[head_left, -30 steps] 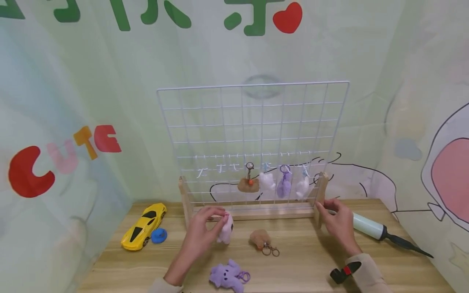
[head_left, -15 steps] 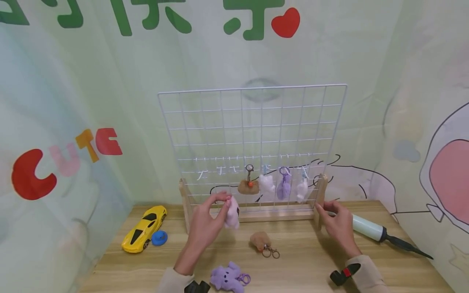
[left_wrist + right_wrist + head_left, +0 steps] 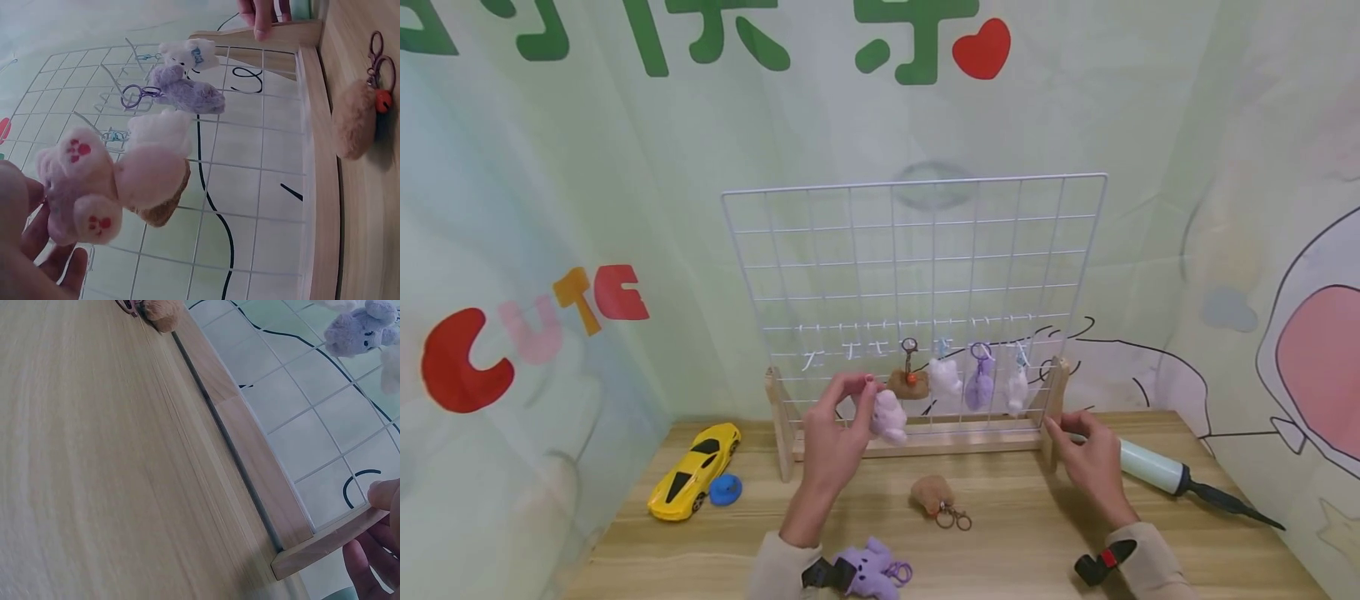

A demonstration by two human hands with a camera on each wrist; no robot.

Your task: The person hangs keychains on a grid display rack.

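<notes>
One pink plush (image 3: 890, 417), mid-frame, is pinched up top by L hand (image 3: 833, 437); R hand (image 3: 1092, 458) grips wooden post (image 3: 1058, 390), right of ctr. Looks like hanging step, pre-hook; next move prob. calls for lining it up w/ a bare hook (image 3: 851, 345), ctr-left.

The word "CUTE" stands on the left of the backdrop (image 3: 662, 167): red C (image 3: 436, 367), pink U (image 3: 529, 331), orange T (image 3: 576, 298), red E (image 3: 613, 293). Above run green Chinese characters (image 3: 917, 50), cut off at the top and not wholly readable, with a red heart (image 3: 982, 48) beside the last.
</notes>
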